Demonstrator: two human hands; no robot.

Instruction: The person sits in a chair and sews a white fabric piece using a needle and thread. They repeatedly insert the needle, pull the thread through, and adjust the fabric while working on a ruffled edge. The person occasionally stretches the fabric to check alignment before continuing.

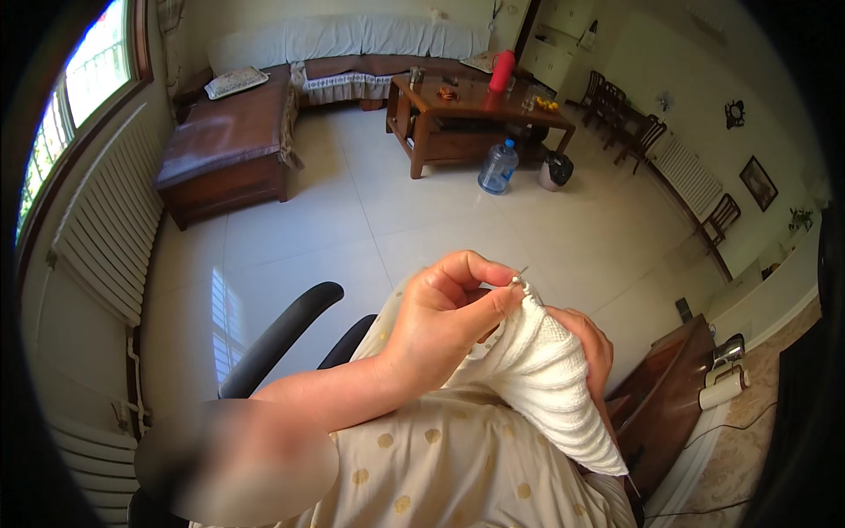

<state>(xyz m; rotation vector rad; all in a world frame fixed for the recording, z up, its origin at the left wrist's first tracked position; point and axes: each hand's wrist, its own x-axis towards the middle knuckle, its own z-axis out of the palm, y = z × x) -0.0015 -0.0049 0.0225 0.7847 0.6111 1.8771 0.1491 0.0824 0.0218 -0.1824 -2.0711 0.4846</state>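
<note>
A piece of white ribbed knitting (pixel 551 369) hangs over my lap, and its lower corner tapers toward the bottom right. My left hand (pixel 455 313) pinches its top corner between thumb and bent forefinger. From that pinch pokes the thin tip of a knitting needle (pixel 523 271). Another thin metal needle end (pixel 634 487) shows past the lower corner of the fabric. My right hand (pixel 591 340) grips the work from its far right side; the fabric covers most of its fingers. Beneath both hands is cream cloth with gold dots (pixel 432 436) over my lap.
Left of my forearm rises a black chair armrest (pixel 284 336). A wooden cabinet (pixel 667 389) stands close at my right, with a white mug-like vessel (pixel 723 391) nearby. Farther off are a coffee table (pixel 449 105), a water jug (pixel 498 168), a bin (pixel 556 173) and a sofa (pixel 224 132).
</note>
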